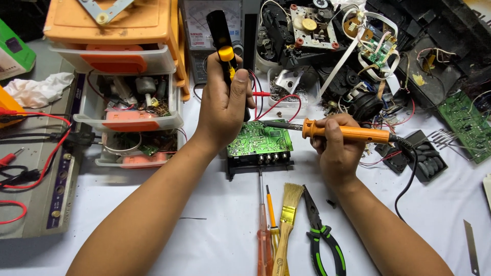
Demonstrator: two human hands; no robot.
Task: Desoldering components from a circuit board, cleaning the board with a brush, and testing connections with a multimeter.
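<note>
While the left hand gripped a black-and-yellow desoldering pump, the right hand closed around an orange soldering iron over the green circuit board.

Two bare forearms, no sleeves, left hand, right hand, no rings

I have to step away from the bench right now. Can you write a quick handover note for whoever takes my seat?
Left hand: grip closed on a black-and-yellow desoldering pump, held upright over the board.
Right hand: grip closed on an orange soldering iron, tip lying at the top edge of the green circuit board.
The board sits on the white table in a black housing, solder side up.
Done: board exposed, both tools in place.
Left: whether any joint is cleared cannot be told.
Pliers, brush and screwdrivers lie in front.
</note>
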